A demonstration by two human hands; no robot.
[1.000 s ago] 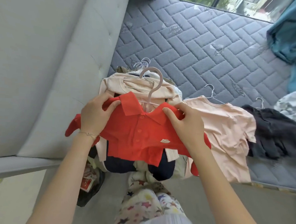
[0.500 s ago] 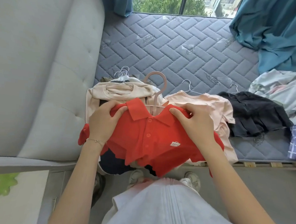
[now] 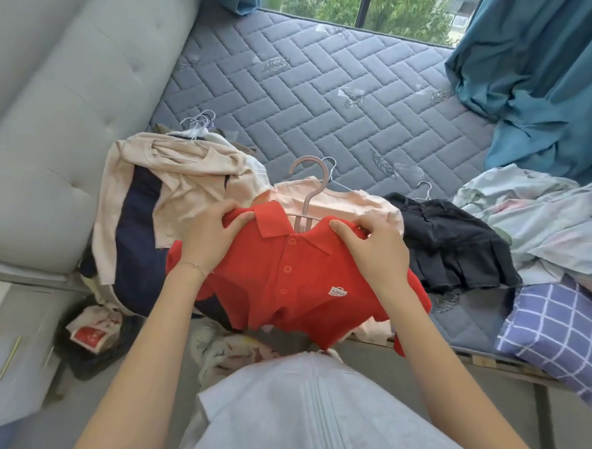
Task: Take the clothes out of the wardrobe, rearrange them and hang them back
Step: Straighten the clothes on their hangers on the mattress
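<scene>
A small red polo shirt (image 3: 294,289) hangs on a pink plastic hanger (image 3: 308,190) in front of me, above the bed's near edge. My left hand (image 3: 211,235) grips its left shoulder, and my right hand (image 3: 372,250) grips its right shoulder. Behind it lies a pale pink T-shirt (image 3: 357,203) on a wire hanger. To the left sits a pile of beige and navy clothes (image 3: 173,190) on several wire hangers. A black pleated skirt (image 3: 455,243) on a hanger lies to the right.
The quilted grey mattress (image 3: 312,88) stretches back to a window. A padded grey headboard (image 3: 64,109) stands on the left. Teal curtains (image 3: 552,76), light floral clothes (image 3: 545,216) and a blue checked cloth (image 3: 556,334) crowd the right. A red-and-white bag (image 3: 92,330) lies on the floor.
Both hands have carried the red polo shirt to the right, from over the beige pile to in front of the pink T-shirt. The view has lifted and shifted right.
</scene>
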